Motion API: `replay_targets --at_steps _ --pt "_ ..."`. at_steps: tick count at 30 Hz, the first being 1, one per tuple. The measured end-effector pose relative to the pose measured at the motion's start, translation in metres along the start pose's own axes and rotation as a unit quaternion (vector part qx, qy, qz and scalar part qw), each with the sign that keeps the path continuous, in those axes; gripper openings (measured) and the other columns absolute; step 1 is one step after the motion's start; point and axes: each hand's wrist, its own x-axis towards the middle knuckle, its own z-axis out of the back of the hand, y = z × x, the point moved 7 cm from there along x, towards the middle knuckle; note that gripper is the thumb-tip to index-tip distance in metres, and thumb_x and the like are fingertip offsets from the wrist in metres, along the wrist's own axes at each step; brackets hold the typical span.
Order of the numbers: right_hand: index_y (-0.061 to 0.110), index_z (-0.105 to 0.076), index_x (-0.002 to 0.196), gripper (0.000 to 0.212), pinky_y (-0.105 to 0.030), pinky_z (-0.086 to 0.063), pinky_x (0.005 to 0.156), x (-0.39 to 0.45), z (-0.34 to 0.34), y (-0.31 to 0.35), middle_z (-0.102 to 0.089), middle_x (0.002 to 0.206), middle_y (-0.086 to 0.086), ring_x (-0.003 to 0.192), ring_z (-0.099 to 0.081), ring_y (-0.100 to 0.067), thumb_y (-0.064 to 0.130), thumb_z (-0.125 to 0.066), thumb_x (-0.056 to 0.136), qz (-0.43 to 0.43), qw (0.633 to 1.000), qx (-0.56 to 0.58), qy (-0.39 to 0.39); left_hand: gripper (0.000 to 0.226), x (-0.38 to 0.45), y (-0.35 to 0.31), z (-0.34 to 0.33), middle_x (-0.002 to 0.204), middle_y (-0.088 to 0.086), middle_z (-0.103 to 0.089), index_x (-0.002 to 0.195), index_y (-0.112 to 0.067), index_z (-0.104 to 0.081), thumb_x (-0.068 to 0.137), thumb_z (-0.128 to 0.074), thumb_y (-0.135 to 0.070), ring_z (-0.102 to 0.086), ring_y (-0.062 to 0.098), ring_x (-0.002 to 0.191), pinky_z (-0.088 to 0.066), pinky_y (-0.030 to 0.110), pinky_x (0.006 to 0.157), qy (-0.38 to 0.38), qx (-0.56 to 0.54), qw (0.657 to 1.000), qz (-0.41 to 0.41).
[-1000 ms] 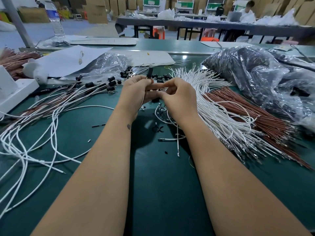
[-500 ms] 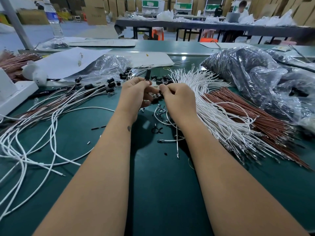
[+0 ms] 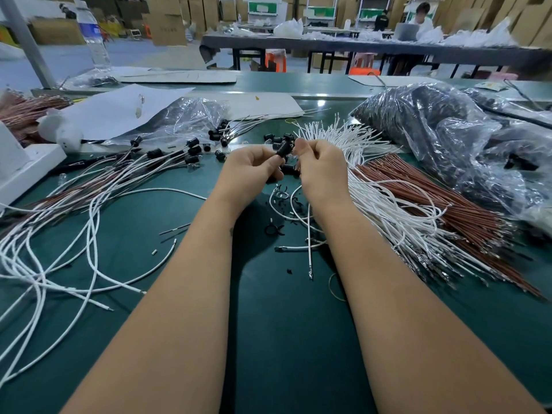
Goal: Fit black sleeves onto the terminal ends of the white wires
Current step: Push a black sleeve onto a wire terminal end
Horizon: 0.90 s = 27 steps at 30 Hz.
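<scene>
Here both hands, left hand [image 3: 249, 168] and right hand [image 3: 321, 165], pinch one black sleeve [image 3: 283, 148] before the bulging plastic bag [image 3: 448, 135].

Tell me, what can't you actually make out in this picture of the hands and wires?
All in the head view:
- Whether a wire sits inside the black sleeve: the left hand and right hand cover it.
- What the right hand's fingers pinch: curled fingers hide it.
- Terminal ends of the white wire bundle: too small.
- Dark plastic bag: its contents are blurred by wrinkled film.

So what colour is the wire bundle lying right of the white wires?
Reddish brown wire bundle, clearest in the head view.
</scene>
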Motion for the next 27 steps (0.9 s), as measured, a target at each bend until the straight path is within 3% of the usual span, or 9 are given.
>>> replay_targets --at_steps 5,12,20,27 --pt "0.022 -0.061 0.077 0.020 -0.035 -0.048 0.071 0.000 0.004 -0.003 -0.059 0.072 0.004 0.069 -0.053 -0.013 0.024 -0.057 0.096 -0.018 0.996 0.088 -0.026 0.016 0.002 0.002 -0.002 0.065 -0.002 -0.065 0.083 -0.014 -0.067 0.094 -0.057 -0.008 -0.051 -0.007 0.047 -0.035 0.003 0.047 0.017 0.017 1.000 -0.003" --pt "0.017 -0.064 0.078 0.017 -0.028 -0.048 0.064 0.000 0.009 -0.009 -0.058 0.061 0.005 0.057 -0.052 -0.008 0.018 -0.061 0.094 -0.064 0.982 0.174 -0.044 0.019 0.002 0.003 -0.002 0.063 -0.008 -0.066 0.079 -0.023 -0.066 0.092 -0.062 -0.010 -0.059 -0.003 0.058 -0.046 0.009 0.064 0.021 0.023 0.999 -0.009" --pt "0.015 -0.063 0.081 0.012 -0.024 -0.051 0.063 -0.001 0.011 -0.008 -0.060 0.063 0.002 0.056 -0.055 -0.007 0.015 -0.063 0.093 -0.066 0.981 0.176 -0.054 0.016 0.000 0.000 -0.001 0.062 -0.008 -0.066 0.078 -0.021 -0.068 0.089 -0.066 -0.010 -0.060 0.002 0.060 -0.051 0.019 0.073 0.020 0.015 0.999 -0.019" --pt "0.015 -0.062 0.079 0.013 -0.027 -0.052 0.064 0.000 0.012 -0.011 -0.060 0.061 0.004 0.056 -0.056 -0.008 0.015 -0.065 0.092 -0.067 0.982 0.166 -0.063 0.014 0.000 0.000 -0.002 0.063 -0.006 -0.067 0.078 -0.020 -0.069 0.088 -0.067 -0.010 -0.059 0.002 0.060 -0.051 0.017 0.071 0.019 0.016 1.000 -0.017"
